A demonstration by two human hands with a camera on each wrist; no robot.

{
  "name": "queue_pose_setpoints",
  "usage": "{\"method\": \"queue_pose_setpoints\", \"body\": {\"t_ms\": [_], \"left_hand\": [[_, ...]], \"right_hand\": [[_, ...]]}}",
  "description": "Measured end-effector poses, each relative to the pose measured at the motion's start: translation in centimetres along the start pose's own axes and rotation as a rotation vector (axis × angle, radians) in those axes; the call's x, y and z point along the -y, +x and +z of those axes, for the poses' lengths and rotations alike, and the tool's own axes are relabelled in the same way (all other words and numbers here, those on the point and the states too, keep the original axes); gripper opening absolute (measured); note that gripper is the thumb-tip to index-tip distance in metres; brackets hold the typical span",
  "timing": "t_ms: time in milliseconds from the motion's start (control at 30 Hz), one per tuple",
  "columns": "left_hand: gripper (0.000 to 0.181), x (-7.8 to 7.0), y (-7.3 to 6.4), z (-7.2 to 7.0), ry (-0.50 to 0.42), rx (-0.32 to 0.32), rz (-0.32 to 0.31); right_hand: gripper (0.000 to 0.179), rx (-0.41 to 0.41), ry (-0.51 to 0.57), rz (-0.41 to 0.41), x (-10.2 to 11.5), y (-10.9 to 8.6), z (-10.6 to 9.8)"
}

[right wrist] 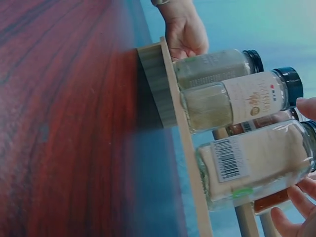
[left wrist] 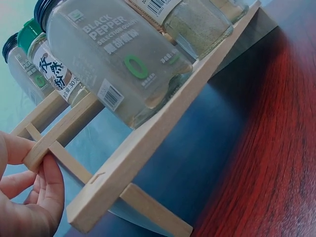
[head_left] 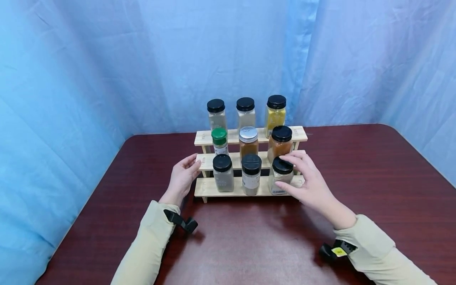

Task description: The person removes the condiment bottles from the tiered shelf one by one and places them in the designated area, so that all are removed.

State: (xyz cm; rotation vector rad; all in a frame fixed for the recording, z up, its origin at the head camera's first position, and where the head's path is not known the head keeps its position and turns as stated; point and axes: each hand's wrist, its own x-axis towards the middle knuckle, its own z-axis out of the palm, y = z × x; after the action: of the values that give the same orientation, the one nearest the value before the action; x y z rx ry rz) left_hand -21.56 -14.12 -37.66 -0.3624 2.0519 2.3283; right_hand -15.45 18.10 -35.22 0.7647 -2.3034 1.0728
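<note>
My left hand (head_left: 183, 176) pinches the left end of the middle step of a three-tier wooden rack (head_left: 213, 192), thumb against the wood in the left wrist view. On the bottom step stand a black-lidded black pepper jar (left wrist: 123, 59), a round shaker (head_left: 251, 180) with a white label, and a square jar (right wrist: 256, 163) of pale powder. Around that right-hand jar my right hand (head_left: 310, 186) is spread, its fingers near the black lid and side. A space shows between finger and jar in the right wrist view; firm contact cannot be made out.
Higher steps hold a green-capped bottle (head_left: 219, 138), a silver-lidded jar (head_left: 248, 144), an orange-brown spice jar (head_left: 280, 144), a yellow spice jar (head_left: 276, 116) and two grey-powder jars. The dark red table (head_left: 249, 245) extends around the rack. Blue curtains (head_left: 213, 51) hang behind.
</note>
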Motion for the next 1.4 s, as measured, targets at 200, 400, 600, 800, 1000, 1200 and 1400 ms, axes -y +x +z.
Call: {"method": "queue_pose_setpoints", "body": {"t_ms": [200, 400, 600, 800, 1000, 1200, 1400], "left_hand": [[0.044, 0.07, -0.19, 0.04, 0.001, -0.003, 0.011], [0.044, 0.22, -0.17, 0.04, 0.014, -0.014, 0.018], [0.044, 0.36, -0.17, 0.06, 0.009, -0.021, 0.031], [0.044, 0.43, -0.29, 0.15, -0.017, -0.028, 0.046], [0.044, 0.58, -0.25, 0.14, -0.020, -0.026, 0.052], [0.043, 0.46, -0.15, 0.16, 0.012, -0.029, 0.049], [0.043, 0.35, -0.19, 0.15, 0.023, -0.029, 0.049]], "right_hand": [[0.064, 0.029, -0.008, 0.019, 0.08, -0.35, 0.49], [0.066, 0.079, -0.026, 0.058, -0.03, -0.51, 0.56], [0.067, 0.092, -0.032, 0.056, -0.17, -0.49, 0.64], [0.069, 0.085, -0.044, 0.037, -0.20, -0.45, 0.70], [0.071, 0.080, -0.038, 0.015, -0.42, -0.44, 0.68], [0.071, 0.078, -0.033, -0.006, -0.58, -0.27, 0.58], [0.070, 0.068, -0.023, -0.026, -0.66, -0.18, 0.52]]}}
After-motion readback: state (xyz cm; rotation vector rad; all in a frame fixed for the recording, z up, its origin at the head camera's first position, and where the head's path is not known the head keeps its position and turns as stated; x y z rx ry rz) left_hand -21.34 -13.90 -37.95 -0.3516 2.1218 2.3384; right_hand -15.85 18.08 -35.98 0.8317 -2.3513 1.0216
